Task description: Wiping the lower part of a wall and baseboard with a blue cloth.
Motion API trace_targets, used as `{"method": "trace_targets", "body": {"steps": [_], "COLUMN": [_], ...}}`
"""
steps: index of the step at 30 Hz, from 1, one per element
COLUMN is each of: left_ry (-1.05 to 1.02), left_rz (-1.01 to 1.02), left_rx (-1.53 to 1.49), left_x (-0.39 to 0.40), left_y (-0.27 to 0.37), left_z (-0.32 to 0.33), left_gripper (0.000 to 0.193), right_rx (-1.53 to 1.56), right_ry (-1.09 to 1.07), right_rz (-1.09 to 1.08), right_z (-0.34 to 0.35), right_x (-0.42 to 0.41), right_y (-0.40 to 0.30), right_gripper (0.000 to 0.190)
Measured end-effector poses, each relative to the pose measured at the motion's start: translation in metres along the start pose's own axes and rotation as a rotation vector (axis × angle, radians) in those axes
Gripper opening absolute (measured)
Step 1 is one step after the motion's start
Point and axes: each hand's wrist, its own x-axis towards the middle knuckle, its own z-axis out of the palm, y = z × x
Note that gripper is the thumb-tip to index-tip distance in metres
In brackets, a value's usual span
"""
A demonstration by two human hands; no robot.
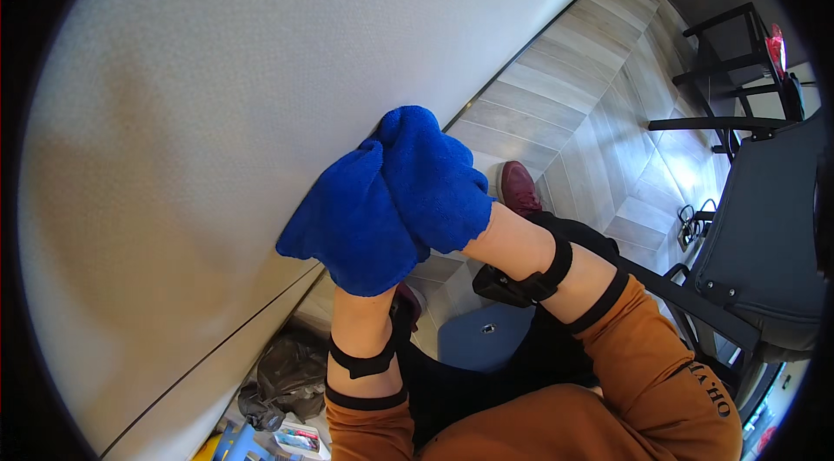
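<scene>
A blue microfibre cloth (404, 200) covers both of my hands in front of a pale textured panel (228, 70). My hands hold it bunched, the left one lower and my right one higher and further right. All my fingers are hidden beneath the fabric. Only the left wrist (365, 314) and the right wrist (505, 229) come out of it. Folds of the cloth lie against the panel or just in front of it; I cannot tell which. Each forearm wears a black strap, and a black device (511, 285) hangs on the right one.
Beneath me is a blue-grey seat (482, 334). A dark plastic bag (290, 376) and a small printed box (301, 438) lie at the lower left. At right stands a black padded chair (762, 233), with a coiled cable (692, 223) near it. Wood-look tiles (541, 96) cover the floor.
</scene>
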Motion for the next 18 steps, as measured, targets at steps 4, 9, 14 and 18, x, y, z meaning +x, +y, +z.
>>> {"method": "trace_targets", "body": {"steps": [4, 9, 14, 18], "left_ry": [0.009, 0.011, 0.013, 0.053], "left_rz": [-0.093, -0.040, -0.210, 0.060], "left_rx": [-0.175, -0.117, -0.311, 0.010], "left_x": [-0.002, -0.002, 0.000, 0.008], "left_y": [-0.001, 0.001, -0.001, 0.006], "left_z": [0.001, 0.001, 0.003, -0.004], "left_gripper": [0.033, 0.031, 0.034, 0.036], "right_rx": [-0.022, 0.005, -0.037, 0.048], "right_ry": [-0.011, -0.052, -0.015, 0.006], "right_rz": [-0.071, -0.054, -0.182, 0.078], "right_z": [0.001, 0.004, 0.003, -0.003], "right_x": [0.000, -0.002, -0.003, 0.002], "right_y": [0.001, 0.009, 0.009, -0.008], "right_gripper": [0.022, 0.023, 0.022, 0.022]}}
